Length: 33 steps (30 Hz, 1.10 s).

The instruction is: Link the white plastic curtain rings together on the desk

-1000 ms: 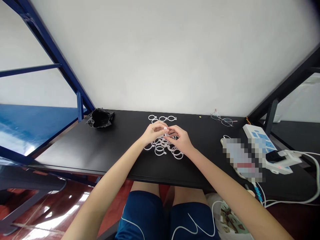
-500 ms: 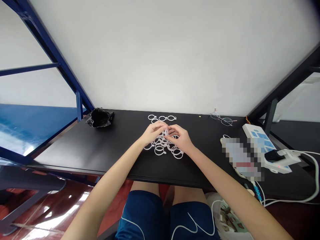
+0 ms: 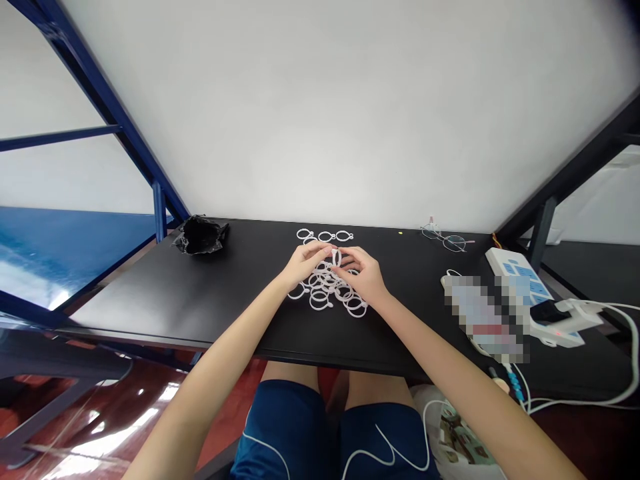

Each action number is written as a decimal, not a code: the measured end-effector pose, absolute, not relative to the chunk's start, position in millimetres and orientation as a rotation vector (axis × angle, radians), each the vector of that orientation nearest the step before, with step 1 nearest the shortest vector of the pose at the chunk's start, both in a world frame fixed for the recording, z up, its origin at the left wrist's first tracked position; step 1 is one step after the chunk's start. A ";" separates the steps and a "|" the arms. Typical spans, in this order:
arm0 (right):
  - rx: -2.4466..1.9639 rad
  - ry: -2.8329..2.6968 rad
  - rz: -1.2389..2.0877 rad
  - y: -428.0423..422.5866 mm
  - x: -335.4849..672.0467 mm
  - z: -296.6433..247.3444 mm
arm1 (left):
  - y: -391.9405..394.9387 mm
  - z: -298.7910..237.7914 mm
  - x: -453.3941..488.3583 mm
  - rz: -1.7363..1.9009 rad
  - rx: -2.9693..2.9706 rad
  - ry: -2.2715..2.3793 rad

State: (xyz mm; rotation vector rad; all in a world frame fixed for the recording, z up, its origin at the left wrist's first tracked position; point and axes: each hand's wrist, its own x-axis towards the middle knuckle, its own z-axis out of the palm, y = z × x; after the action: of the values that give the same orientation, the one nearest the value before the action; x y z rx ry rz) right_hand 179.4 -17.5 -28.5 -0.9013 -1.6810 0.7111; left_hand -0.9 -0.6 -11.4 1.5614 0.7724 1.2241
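Observation:
Between my two hands is a white plastic ring (image 3: 337,259), held upright and seen nearly edge-on. My left hand (image 3: 305,263) pinches it at its upper left with thumb and fingertips. From the other side, my right hand (image 3: 365,275) has its thumb and fingers closed about the same ring. Just below both hands lies a loose pile of white rings (image 3: 320,301), each with a small tab; my hands cover part of it. Farther back are several more white rings (image 3: 345,236) lying flat, one of them partly hidden behind my left hand.
On the black table (image 3: 165,303) stands an open black plastic bag (image 3: 201,237) at the left. Eyeglasses (image 3: 453,243) lie back right. A phone (image 3: 483,320), blurred out, and a white power strip (image 3: 520,273) with cables are at the right. A pale wall (image 3: 320,120) rises behind.
The ring between my hands has turned a little, so its round opening now shows more. Both hands stay almost in place, and the pile looks the same.

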 end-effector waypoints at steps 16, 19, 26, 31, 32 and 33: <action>-1.016 -1.688 0.676 -18.9 180.8 -23.8 | 11.6 -26.8 -9.0 1.125 1.704 1.104; -1.032 -1.674 0.694 -20.7 180.2 -22.1 | 11.6 -27.1 -9.9 1.127 1.719 1.133; -1.115 -1.651 0.635 -15.0 184.9 -22.5 | 13.7 -30.5 -14.0 1.228 1.957 1.232; -1.241 -1.889 0.708 -10.6 192.5 -25.1 | 14.7 -32.9 -12.8 0.975 2.094 1.219; -1.277 -1.925 0.702 -10.3 193.8 -25.2 | 15.4 -33.7 -12.9 0.947 2.110 1.224; -1.305 -1.949 0.682 -9.9 195.0 -25.3 | 16.2 -34.6 -13.2 0.931 2.126 1.228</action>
State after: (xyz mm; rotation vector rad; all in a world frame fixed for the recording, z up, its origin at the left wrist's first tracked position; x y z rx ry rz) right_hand 195.0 -9.9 -25.3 -1.3055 -1.9493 0.6825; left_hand -13.2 16.2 -34.6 2.1259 1.2279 0.9306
